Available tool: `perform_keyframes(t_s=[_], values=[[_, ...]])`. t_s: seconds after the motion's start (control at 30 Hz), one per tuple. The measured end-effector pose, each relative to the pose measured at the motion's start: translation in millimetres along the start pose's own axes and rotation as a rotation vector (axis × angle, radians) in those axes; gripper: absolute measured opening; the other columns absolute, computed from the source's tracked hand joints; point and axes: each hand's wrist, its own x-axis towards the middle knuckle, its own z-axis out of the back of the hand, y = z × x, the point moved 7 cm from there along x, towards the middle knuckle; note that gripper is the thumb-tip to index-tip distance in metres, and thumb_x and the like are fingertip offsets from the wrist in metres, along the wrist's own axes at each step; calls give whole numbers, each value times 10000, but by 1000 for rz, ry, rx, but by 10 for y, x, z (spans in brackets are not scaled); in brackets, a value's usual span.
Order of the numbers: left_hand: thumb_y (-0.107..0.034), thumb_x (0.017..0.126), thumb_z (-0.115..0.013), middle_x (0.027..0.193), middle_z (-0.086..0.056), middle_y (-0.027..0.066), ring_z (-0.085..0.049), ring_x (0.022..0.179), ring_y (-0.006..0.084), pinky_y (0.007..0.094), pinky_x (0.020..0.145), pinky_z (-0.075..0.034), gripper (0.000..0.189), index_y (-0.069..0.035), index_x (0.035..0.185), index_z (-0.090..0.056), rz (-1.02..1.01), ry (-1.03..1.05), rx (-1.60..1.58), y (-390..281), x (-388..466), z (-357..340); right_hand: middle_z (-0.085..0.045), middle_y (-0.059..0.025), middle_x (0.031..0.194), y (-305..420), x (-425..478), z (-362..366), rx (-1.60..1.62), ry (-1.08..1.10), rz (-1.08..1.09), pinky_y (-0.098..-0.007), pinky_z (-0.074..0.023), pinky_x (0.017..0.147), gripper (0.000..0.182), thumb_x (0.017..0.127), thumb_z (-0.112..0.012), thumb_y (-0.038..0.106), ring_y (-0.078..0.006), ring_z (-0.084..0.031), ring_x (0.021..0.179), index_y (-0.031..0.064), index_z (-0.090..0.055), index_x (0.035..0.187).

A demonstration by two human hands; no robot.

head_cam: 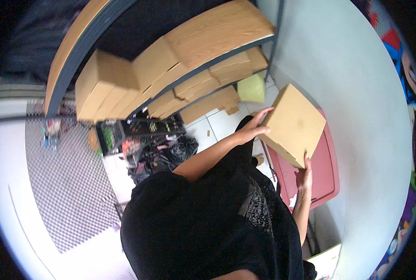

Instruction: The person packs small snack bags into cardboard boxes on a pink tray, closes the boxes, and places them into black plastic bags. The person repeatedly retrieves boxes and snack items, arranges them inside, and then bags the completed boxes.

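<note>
A closed brown cardboard box [295, 122] is held up in both my hands over a red plastic folding table [325, 168]. My left hand [255, 129] grips its left corner, thumb and fingers spread along the edge. At the near corner, my right hand [304, 175] holds the box with its thumb on the top face and its other fingers mostly hidden underneath. The box is tilted, and a small dark smudge marks its top. On the table, near my right forearm, lie a small white scrap [292, 200] and a thin dark object [313, 200].
A metal-framed shelf with a wood-grain top [218, 31] carries several cardboard boxes [104, 84] on its levels. Black crates [152, 127] and black plastic bags [183, 148] stand on the tiled floor. A pale wall [365, 122] rises to the right. A checkered mat [71, 182] lies left.
</note>
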Motion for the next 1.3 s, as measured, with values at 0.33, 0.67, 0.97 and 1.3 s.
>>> perform_keyframes(t_s=[0.33,0.67,0.97,1.3], values=[[-472,896,-466,1341,-355,69,-380,1200,225,402,929,-368,566,-141,1338,-345,-293,-877,-371,-910,-1437,1369,-366,-140,1348,1394,-436,-2509,-60,650,280,-420,-462,896,701,832,-591,389,-276,-404,1215,67,-272,1367],[-375,914,-479,1407,-300,74,-427,1175,274,404,967,-375,525,-132,1353,-325,-146,-1014,-359,-783,-2268,2274,-397,-130,1255,1823,146,-4956,-243,834,192,-381,-476,896,619,789,-641,412,-253,-416,1157,70,-424,1256],[-356,882,-528,1271,-443,85,-471,1120,248,385,934,-380,419,-152,1243,-464,95,-969,-386,-161,-2909,2822,-369,-139,1337,1488,549,-5557,-761,709,218,-367,-468,874,845,702,-650,577,-306,-388,1196,95,-375,1339],[-357,882,-526,1250,-465,64,-475,1093,228,368,906,-389,409,-169,1243,-477,90,-749,-237,-207,-2419,3016,-357,-159,1361,1574,462,-5638,-816,649,349,-418,-407,911,903,720,-548,684,-337,-420,1171,105,-324,1375]])
